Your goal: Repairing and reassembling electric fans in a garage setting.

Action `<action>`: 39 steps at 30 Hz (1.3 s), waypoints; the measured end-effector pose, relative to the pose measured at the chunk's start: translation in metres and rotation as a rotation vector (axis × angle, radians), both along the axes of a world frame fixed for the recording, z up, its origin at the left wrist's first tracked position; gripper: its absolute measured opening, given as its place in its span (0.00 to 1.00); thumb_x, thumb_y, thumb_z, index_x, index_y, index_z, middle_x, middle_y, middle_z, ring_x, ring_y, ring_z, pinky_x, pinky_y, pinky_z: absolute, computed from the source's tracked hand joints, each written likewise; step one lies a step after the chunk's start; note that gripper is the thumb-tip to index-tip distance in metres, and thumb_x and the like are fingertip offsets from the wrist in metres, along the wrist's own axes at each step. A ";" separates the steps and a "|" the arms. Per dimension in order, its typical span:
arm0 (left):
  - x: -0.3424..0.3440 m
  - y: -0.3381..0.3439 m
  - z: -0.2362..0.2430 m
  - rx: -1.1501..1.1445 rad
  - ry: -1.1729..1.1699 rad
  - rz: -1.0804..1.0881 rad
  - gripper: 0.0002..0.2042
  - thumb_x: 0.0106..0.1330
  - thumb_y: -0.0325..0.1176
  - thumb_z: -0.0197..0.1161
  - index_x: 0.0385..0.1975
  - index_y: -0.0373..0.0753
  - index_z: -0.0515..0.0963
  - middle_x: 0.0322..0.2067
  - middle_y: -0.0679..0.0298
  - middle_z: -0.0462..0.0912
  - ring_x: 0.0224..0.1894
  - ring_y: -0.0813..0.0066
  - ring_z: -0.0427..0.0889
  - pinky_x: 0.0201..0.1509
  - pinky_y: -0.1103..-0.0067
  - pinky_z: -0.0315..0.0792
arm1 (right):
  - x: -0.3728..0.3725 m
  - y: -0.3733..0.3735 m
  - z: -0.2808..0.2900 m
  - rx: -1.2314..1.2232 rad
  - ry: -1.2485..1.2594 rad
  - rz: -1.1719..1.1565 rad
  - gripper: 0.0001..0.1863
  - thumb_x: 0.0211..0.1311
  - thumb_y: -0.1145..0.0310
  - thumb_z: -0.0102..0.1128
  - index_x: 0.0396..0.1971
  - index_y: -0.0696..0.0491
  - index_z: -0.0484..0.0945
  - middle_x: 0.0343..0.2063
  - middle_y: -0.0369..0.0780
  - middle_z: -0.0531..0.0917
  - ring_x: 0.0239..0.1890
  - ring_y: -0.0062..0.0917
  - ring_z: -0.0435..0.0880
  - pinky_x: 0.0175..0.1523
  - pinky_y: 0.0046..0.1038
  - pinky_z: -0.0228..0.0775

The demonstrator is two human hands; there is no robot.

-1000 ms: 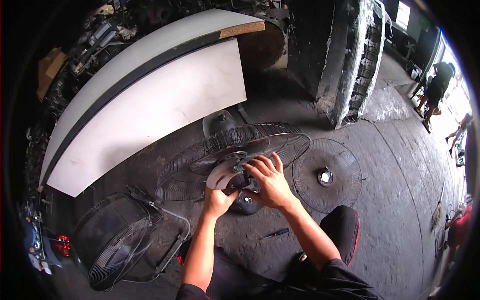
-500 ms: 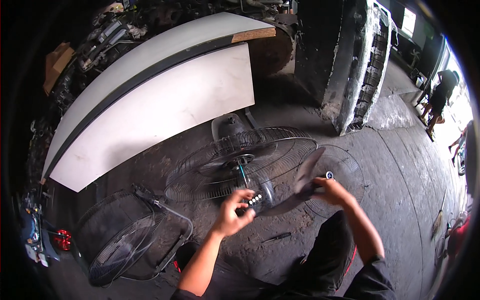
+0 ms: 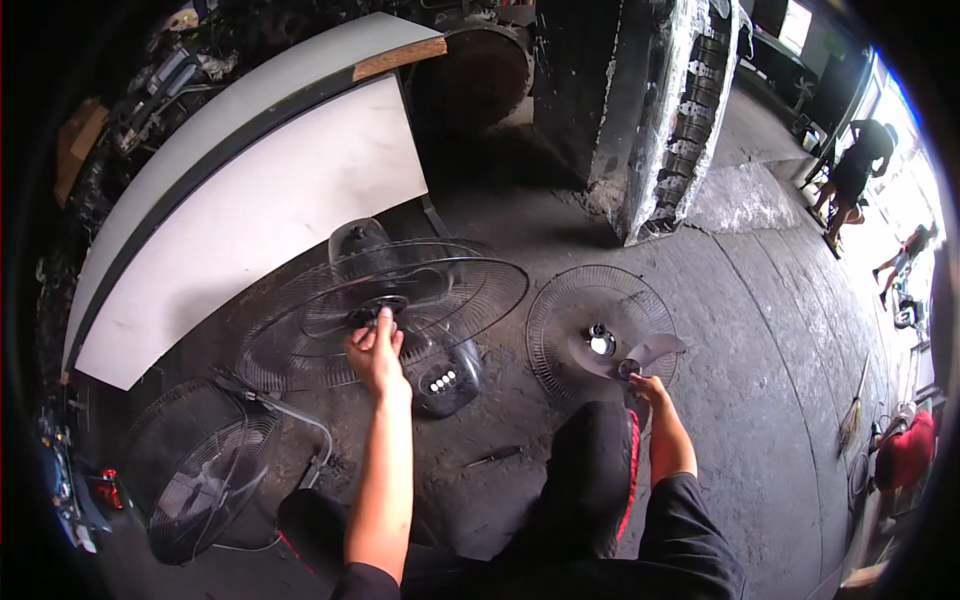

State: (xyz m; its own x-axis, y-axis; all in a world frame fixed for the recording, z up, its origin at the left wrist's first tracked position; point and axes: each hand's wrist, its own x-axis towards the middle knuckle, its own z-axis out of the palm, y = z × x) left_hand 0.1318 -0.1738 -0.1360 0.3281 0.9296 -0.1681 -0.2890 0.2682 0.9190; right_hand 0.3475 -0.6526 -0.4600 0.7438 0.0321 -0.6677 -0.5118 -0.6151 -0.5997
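Left hand: fingers bunched at fan hub, can't tell if gripping. Right hand: fingers clenched on detached fan blade, overlapping round guard's lower-right rim. Floor stretches rightward. Wire cage surrounds hub; white panel's edge behind.

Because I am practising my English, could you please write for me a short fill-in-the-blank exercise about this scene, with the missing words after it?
1. The hand holding the fan blade is the person's ____ one.
2. The other hand is at the ____ of the fan cage, not its rim.
3. The fan base shows ____ white buttons.
4. The stripe along the trouser leg is ____.

Missing words: right; centre; four; red.
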 end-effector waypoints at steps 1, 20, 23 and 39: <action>-0.011 0.016 -0.001 0.042 0.033 0.033 0.22 0.53 0.30 0.70 0.36 0.42 0.59 0.28 0.69 0.71 0.31 0.77 0.77 0.35 0.80 0.76 | -0.005 0.040 0.016 0.060 0.000 -0.001 0.27 0.50 0.48 0.66 0.31 0.61 0.80 0.26 0.47 0.80 0.25 0.33 0.79 0.32 0.40 0.72; 0.026 -0.018 -0.008 0.660 0.301 0.598 0.17 0.51 0.30 0.70 0.35 0.29 0.72 0.26 0.64 0.76 0.26 0.79 0.74 0.32 0.82 0.71 | -0.073 0.334 0.427 0.842 -1.164 0.688 0.22 0.51 0.72 0.63 0.49 0.53 0.72 0.38 0.45 0.82 0.41 0.37 0.82 0.46 0.31 0.73; 0.035 -0.015 -0.004 0.273 0.059 0.489 0.13 0.55 0.29 0.66 0.32 0.29 0.71 0.25 0.62 0.76 0.22 0.77 0.76 0.28 0.77 0.74 | -0.076 0.335 0.421 0.883 -1.218 0.532 0.17 0.54 0.78 0.57 0.45 0.52 0.75 0.32 0.43 0.83 0.36 0.33 0.84 0.42 0.27 0.75; 0.006 -0.006 -0.004 0.334 0.325 0.250 0.18 0.53 0.35 0.70 0.36 0.32 0.71 0.29 0.60 0.78 0.33 0.73 0.79 0.37 0.81 0.76 | -0.074 0.329 0.413 0.898 -1.183 0.544 0.13 0.55 0.78 0.55 0.42 0.55 0.76 0.33 0.44 0.83 0.40 0.32 0.84 0.44 0.27 0.74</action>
State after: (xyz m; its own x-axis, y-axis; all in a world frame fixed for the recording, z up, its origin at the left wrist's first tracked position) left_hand 0.1380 -0.1794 -0.1397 0.0697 0.9931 0.0945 0.0079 -0.0953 0.9954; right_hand 0.2731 -0.3237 -0.0473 0.5769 0.5068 0.6406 0.6447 0.1989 -0.7381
